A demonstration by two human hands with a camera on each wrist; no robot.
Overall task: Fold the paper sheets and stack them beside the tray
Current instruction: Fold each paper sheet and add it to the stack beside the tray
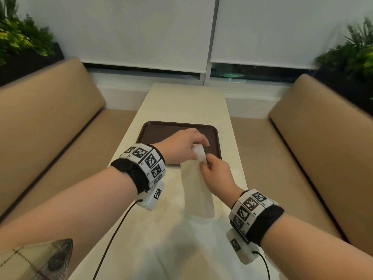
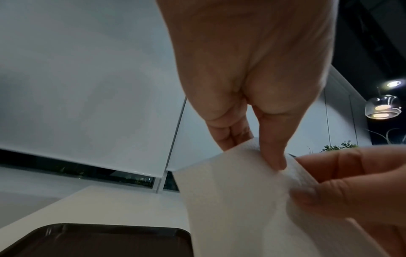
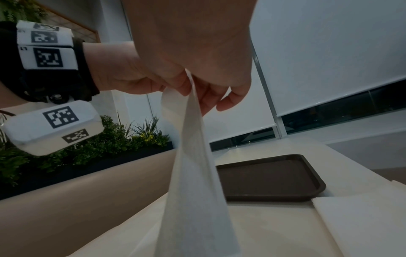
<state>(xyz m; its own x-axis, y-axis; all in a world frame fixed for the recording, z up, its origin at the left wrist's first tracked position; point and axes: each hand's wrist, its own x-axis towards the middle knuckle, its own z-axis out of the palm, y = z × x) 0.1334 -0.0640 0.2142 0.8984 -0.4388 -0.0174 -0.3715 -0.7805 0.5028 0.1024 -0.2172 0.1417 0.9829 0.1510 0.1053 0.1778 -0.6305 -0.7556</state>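
A white paper sheet (image 1: pixel 196 190) hangs lifted off the table in front of the dark brown tray (image 1: pixel 159 131). My left hand (image 1: pixel 199 150) pinches the sheet's top edge between thumb and fingers. Just below it my right hand (image 1: pixel 204 165) pinches the same top end. In the left wrist view the left hand's thumb (image 2: pixel 274 153) presses on the paper sheet (image 2: pixel 230 200) and the right hand's fingers (image 2: pixel 351 182) grip its right side. The right wrist view has the paper sheet (image 3: pixel 193 173) hanging from the right hand (image 3: pixel 197 90), with the tray (image 3: pixel 270 179) behind it. The tray holds nothing.
More white paper (image 1: pixel 181 249) lies flat on the near part of the cream table (image 1: pixel 181 98), and also shows as white paper (image 3: pixel 362 217) in the right wrist view. Tan benches (image 1: pixel 50 122) (image 1: pixel 323 128) flank the table. Planters stand behind both benches.
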